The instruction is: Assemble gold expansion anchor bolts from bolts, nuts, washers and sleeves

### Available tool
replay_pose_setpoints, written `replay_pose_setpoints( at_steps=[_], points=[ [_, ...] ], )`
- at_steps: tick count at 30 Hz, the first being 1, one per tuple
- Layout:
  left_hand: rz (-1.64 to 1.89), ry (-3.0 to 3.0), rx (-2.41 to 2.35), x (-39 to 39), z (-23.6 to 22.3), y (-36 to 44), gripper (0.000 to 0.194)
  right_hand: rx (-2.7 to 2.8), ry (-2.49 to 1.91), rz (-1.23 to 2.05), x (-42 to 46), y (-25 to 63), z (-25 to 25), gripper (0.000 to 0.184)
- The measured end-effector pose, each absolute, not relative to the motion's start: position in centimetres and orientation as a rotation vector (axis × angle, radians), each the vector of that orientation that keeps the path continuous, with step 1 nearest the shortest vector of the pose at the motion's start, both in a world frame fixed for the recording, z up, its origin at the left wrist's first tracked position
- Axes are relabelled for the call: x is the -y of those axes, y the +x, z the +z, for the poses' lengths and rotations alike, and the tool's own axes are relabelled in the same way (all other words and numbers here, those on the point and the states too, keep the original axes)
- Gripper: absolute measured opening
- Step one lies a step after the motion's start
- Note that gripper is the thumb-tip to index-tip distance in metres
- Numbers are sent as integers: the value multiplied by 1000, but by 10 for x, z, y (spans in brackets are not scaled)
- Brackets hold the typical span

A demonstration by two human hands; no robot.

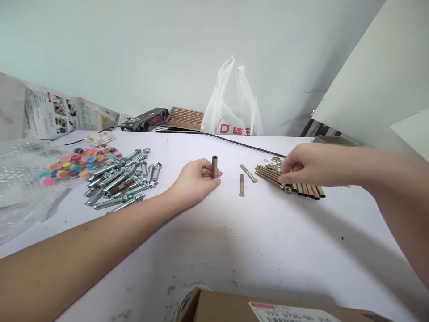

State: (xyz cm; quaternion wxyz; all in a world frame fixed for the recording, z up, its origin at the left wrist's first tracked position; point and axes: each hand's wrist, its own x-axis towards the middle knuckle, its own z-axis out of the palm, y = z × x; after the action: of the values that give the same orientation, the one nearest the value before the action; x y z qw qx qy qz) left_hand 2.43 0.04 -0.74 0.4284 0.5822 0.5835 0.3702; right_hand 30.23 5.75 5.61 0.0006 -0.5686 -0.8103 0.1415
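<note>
Brass-coloured sleeve (215, 166) stands upright on the white table (234, 241), pinched between the thumb and fingertips of the left hand (196, 181), which rests on its heel near the middle of the tabletop. The right hand (303, 165) reaches out to a row of brass-coloured sleeves and bolts (301, 188) lying side by side, its fingers drawn together over a small heap of washers and nuts (274, 164) at the far end of the row; whether they have closed on a piece cannot be told.

Between the two hands lie two loose bolts (241, 184), well apart from either. To the left sits a pile of silver expansion anchors (122, 181), which look fully assembled, and beyond it a scatter of coloured round discs (78, 163).

The step in hand looks like collecting the small parts that go with the held sleeve; fitting them would call for a steady upright grip on the left.

Red characters on the white plastic bag (231, 107) are partly visible; the cardboard box (254, 308) label is too small to read.
</note>
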Motion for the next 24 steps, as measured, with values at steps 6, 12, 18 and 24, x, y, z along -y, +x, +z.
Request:
replay_pose_setpoints(
  at_steps=[6,12,18,24],
  points=[
    [943,1474,-1438,3,-4,27,23,2263,-2027,311,-67,312,30,16],
    [966,1527,-1456,5,-1,27,24,2094,-1950,241,-99,319,-6,12],
    [947,1521,-1469,4,0,25,26,2059,-1983,268,-108,332,-13,14],
    [920,1482,-1494,3,1,26,26,2145,-1933,368,-112,335,-21,21]
  ],
)
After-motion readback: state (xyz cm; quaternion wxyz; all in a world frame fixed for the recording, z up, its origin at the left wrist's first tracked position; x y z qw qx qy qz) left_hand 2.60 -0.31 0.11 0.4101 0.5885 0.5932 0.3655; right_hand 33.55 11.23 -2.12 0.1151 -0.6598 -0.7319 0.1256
